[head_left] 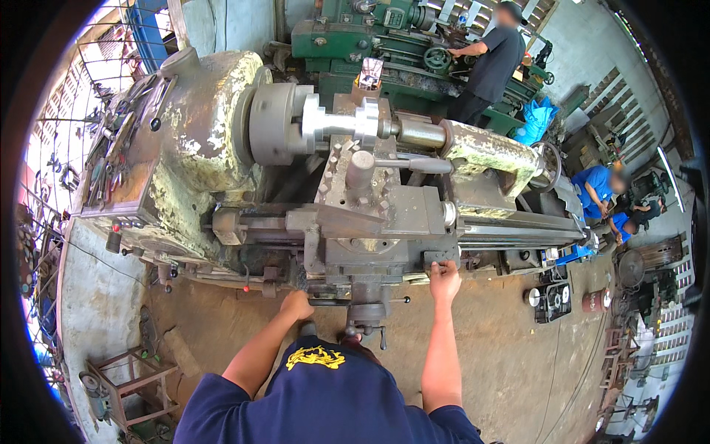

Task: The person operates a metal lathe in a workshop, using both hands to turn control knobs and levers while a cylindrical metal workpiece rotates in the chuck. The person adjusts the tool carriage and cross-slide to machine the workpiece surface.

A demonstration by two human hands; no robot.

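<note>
A large worn metal lathe stands before me, a shiny stepped metal workpiece [340,124] set between its chuck [275,124] and tailstock [484,152]. My left hand [297,304] is closed at the left end of a dark bar [330,302] below the carriage; what its fingers wrap is hidden. At the carriage's lower right corner, by a small dark block [438,257], my right hand [445,281] is curled closed, its grip too small to make out. Between the hands hangs a crank handle [383,339]. The tool post [361,174] with its long lever [414,163] sits above.
Loose wrenches and tools [111,152] lie on the headstock. Behind stands a green lathe [333,44], with a person in dark clothes [494,63] at it. People in blue [592,189] are at the right. A metal-framed stand [137,385] is at the lower left.
</note>
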